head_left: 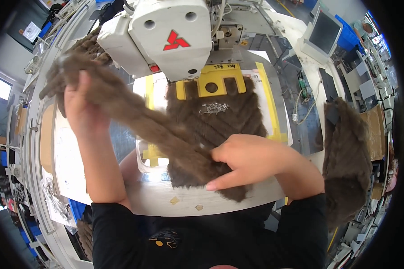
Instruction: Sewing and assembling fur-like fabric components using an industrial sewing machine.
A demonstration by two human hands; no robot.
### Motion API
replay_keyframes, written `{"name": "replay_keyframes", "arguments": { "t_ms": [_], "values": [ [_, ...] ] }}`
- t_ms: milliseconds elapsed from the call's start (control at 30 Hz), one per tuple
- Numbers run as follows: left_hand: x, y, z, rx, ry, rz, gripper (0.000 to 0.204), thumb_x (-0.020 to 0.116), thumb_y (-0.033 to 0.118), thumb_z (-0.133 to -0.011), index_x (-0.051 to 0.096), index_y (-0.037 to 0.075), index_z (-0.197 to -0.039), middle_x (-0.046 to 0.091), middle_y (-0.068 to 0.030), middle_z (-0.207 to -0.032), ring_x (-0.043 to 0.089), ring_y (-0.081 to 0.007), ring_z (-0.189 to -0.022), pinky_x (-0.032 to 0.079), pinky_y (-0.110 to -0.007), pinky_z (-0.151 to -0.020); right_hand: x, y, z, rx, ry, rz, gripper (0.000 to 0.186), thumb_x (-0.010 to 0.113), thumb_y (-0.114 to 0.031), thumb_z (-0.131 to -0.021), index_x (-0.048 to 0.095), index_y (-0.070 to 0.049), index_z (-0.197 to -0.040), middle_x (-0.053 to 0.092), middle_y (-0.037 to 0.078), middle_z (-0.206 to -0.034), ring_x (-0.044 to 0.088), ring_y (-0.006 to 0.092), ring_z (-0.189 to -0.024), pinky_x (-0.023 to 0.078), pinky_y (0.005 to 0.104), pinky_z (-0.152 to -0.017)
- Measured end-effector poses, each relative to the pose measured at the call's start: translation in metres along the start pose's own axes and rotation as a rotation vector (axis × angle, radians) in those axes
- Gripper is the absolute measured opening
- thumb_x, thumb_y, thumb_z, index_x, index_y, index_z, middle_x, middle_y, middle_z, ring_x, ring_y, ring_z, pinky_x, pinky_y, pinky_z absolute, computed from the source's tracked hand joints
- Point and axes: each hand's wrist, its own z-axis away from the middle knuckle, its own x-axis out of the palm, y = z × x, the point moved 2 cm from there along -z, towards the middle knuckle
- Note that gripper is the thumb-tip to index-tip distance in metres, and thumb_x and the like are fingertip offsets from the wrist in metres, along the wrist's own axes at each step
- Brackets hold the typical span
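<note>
The left hand (78,105) is raised over the left side of the work table (238,195), its fingers closed around the upper end of a long strip of brown faux fur (152,127); the strip runs slantwise down to the right hand (242,163), which clamps its lower end between thumb and curled fingers, the forefinger stretched out flat along the fur's edge; beneath the strip a flat brown fur panel (220,119) lies on the table, its top tucked under a yellow clamp template (213,83) with a round hole; a small patch of pale stitching (214,107) shows near the panel's middle, though it is too blurred to tell its pattern; the white head of an industrial sewing machine (166,36) hangs over the template; to the right, a heap of the same brown fur (345,157) sits on the table edge, and a grey control screen (323,33) stands behind it; the person's black sleeves enter from below.
</note>
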Motion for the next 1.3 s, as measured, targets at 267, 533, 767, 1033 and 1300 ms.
{"name": "replay_keyframes", "arguments": {
  "t_ms": [267,533,767,1033,1300],
  "values": [
    [0.086,-0.054,0.049,-0.332,-0.178,-0.236,0.009,0.082,0.0,-0.085,0.073,0.0,-0.086,0.071,-0.0011,-0.086,0.062,-0.0082,-0.079,0.05,-0.027,-0.072,0.004,0.005,-0.011,-0.017,0.502,-0.299,0.045,0.085,-0.033,-0.087,0.056,0.0,-0.074,0.055,0.006,-0.062,0.05,0.0117,-0.056,0.043,0.032,-0.053],
    [0.093,-0.055,0.053,-0.314,-0.194,-0.103,0.014,0.082,0.002,-0.087,0.073,-0.003,-0.097,0.072,-0.0022,-0.09,0.062,-0.0083,-0.079,0.05,-0.027,-0.072,0.011,0.026,-0.022,-0.114,0.598,-0.325,0.032,0.081,-0.023,-0.086,0.063,0.003,-0.083,0.057,0.015,-0.064,0.058,0.0228,-0.059,0.048,0.0343,-0.061],
    [0.107,-0.046,0.06,-0.086,-0.43,-0.601,0.021,0.084,-0.003,-0.073,0.073,-0.003,-0.09,0.072,-0.0092,-0.088,0.066,-0.0175,-0.078,0.051,-0.03,-0.072,-0.007,0.001,-0.002,-0.209,0.905,-0.237,0.031,0.086,-0.019,-0.079,0.073,-0.004,-0.103,0.068,0.009,-0.09,0.063,0.0216,-0.077,0.051,0.0335,-0.065],
    [0.116,-0.053,0.063,0.133,-0.643,-0.701,0.019,0.078,-0.003,-0.075,0.075,0.001,-0.093,0.071,-0.0114,-0.086,0.068,-0.0269,-0.077,0.055,-0.036,-0.068,-0.011,-0.003,0.014,-0.423,0.955,-0.077,0.028,0.087,-0.003,-0.072,0.074,-0.004,-0.096,0.068,0.008,-0.09,0.066,0.0216,-0.078,0.051,0.0312,-0.065],
    [0.121,-0.062,0.068,-0.132,-0.691,-0.651,0.035,0.084,0.004,-0.081,0.069,0.0,-0.112,0.071,-0.0092,-0.089,0.067,-0.0167,-0.082,0.053,-0.031,-0.072,-0.016,0.005,0.019,-0.336,0.935,-0.192,0.02,0.086,-0.004,-0.078,0.074,-0.003,-0.093,0.067,0.004,-0.082,0.063,0.0135,-0.072,0.048,0.0277,-0.061]
  ]
}}
